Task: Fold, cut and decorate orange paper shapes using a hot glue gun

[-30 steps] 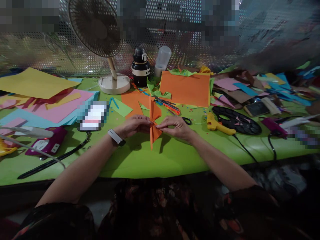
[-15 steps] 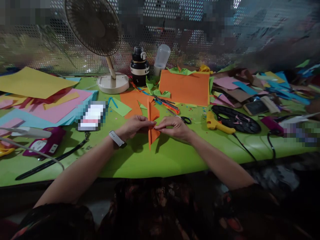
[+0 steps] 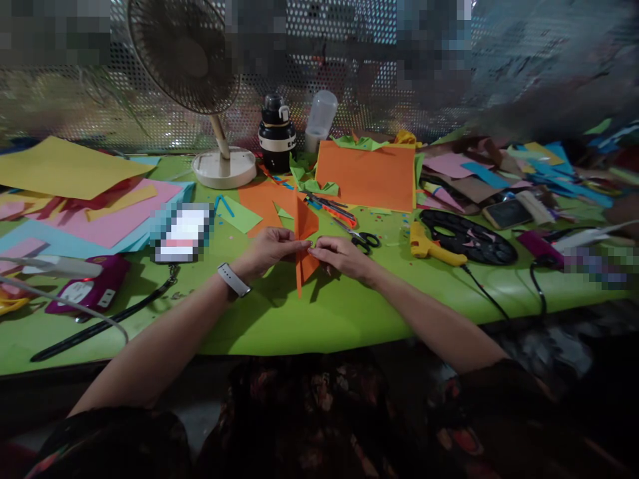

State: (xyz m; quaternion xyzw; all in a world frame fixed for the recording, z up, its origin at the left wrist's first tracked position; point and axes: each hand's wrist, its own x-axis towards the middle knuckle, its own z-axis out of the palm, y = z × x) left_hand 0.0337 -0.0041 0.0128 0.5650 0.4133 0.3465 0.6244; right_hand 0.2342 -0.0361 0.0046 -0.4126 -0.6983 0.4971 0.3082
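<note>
Folded orange paper pinched mid-length between two hands, in from the worktop's front edge.
Left hand has its fingers closed on the paper's middle, probably to keep the folds together, both ends left free; whether the lower tip touches the worktop, cannot tell. Right hand meets it there, fingers drawn narrow; whether they grip paper is too small to tell. Scissors lie just beyond the right hand, handles towards the front edge, seemingly for easy reach.
</note>
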